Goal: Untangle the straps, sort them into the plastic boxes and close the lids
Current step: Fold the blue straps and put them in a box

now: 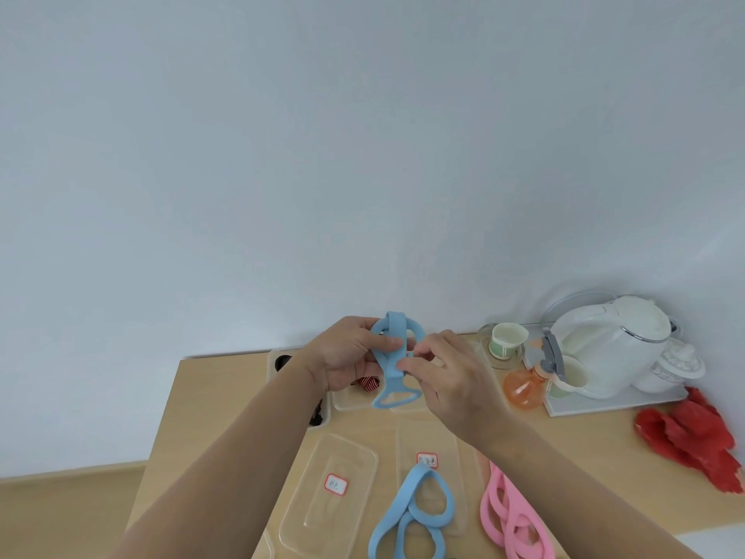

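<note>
Through the head camera: holding one blue strap (390,367) up in the air, over the far side of the table (225,397) and just above an open plastic box (350,402). Lifted like this most likely to see where the loops cross and to pull them apart. Gripping it near the top loop with the left hand (346,353), thumb on the front and fingers curled round the back. Pinching the band lower down with the right hand (455,381), fingertips tight together on it. Reaching forward with both arms, wrists turned in toward each other. Nearer the body, loose blue straps (411,514) lying on what looks like a tagged lid (427,447), with pink straps (508,514) just beside them, likely waiting for sorting. To the left, a second lid (322,502) lying flat, so no box closed yet
</note>
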A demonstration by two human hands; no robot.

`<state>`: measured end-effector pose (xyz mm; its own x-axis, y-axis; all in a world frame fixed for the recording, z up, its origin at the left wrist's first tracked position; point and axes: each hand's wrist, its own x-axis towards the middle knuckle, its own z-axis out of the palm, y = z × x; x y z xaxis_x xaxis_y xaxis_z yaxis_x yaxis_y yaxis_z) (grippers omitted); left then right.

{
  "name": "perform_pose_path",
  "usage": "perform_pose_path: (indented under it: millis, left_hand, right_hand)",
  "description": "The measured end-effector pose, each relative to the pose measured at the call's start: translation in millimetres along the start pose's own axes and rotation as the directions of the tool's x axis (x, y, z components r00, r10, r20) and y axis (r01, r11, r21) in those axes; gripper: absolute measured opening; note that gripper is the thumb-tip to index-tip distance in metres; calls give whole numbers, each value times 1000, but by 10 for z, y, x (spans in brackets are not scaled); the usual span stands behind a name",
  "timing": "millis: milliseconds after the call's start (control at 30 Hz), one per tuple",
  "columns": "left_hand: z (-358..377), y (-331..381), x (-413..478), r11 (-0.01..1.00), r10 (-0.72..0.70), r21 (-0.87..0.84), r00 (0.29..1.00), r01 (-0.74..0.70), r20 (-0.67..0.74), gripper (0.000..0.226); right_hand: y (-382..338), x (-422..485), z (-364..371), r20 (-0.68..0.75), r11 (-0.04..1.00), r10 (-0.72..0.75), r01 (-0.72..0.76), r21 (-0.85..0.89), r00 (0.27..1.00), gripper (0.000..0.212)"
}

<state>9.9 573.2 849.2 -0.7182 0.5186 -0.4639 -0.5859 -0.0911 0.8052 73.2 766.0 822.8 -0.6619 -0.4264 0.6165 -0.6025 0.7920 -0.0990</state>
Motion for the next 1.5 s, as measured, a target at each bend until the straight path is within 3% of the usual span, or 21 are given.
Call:
perform_pose_path:
  millis: [100,233,400,567,667,800,1000,1233,1400,1500]
  left_hand:
    - [12,0,17,998,42,59,996,-37,-74,28]
    - [38,34,43,998,57,-1,990,-58,-131,28]
    - [71,63,48,996,-7,-91,992,-5,-130,28]
    - [87,71,24,987,-11,-159,980,-21,-197,30]
    - [68,64,5,976,-49,-219,978,4,-201,32]
    - [64,81,-42,971,-81,-235,974,30,-210,33]
    - [98,154,-93,967,-103,-251,975,52,-195,36]
    - [69,187,-90,975,-66,-222,964,7,-259,34]
    - [82,105,-89,990,86,-77,946,-115,-313,31]
    - [92,54,-120,984,179,58,948,-170,-261,30]
  right_hand:
    - [15,-60,31,-12,1000,-8,8,-2,1000,24]
    - [-31,-239,92,-67,999,25,-27,-24,997,50]
    - [-5,-402,179,-54,988,-66,58,-141,996,44]
    - [26,-331,183,-26,990,-101,98,-99,995,38]
    - [12,-293,175,-23,983,-160,158,-96,987,57]
    - [83,-239,89,-101,986,-141,130,-108,985,72]
    - [190,-140,119,-11,968,-224,221,-123,975,62]
    - [103,-45,100,-75,961,-273,270,-56,959,28]
    - [-46,13,88,-85,979,-139,149,137,987,26]
    - [-214,79,22,-76,896,175,-127,425,982,16]
